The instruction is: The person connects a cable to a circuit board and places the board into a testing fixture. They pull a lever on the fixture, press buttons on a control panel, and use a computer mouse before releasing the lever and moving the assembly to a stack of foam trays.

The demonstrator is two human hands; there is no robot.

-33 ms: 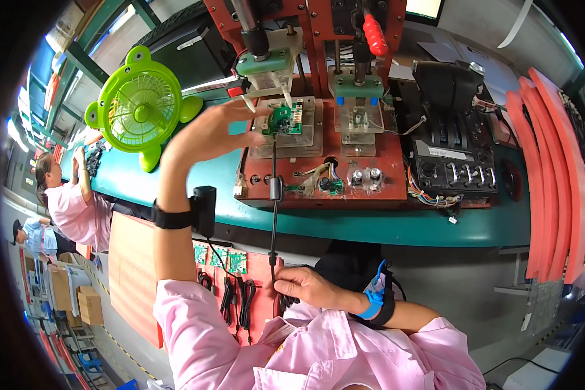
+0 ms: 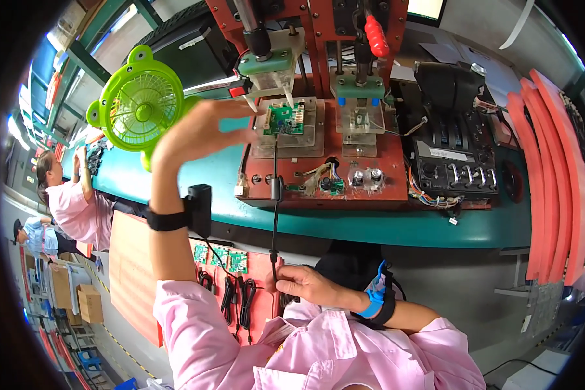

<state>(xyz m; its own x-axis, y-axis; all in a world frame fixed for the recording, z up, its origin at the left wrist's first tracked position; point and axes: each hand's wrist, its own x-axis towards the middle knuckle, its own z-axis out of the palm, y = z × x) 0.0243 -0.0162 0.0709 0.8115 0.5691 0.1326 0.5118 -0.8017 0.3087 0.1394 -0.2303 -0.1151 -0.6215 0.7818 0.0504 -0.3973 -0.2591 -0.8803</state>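
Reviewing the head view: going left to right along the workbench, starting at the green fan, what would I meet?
Fan, left hand, green board, red handle, black device, foam sheets.

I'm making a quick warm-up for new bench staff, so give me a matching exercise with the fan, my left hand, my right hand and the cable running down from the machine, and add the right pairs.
Column one:
1. Fan
2. Left hand
3. Right hand
4. Cable

Column two:
A. Gripping something black in front of the bench
B. Black, hanging below the circuit board on the machine
C. Bright green, at the left of the view
D. Raised just left of that board, fingers spread

Right pairs: 1-C; 2-D; 3-A; 4-B
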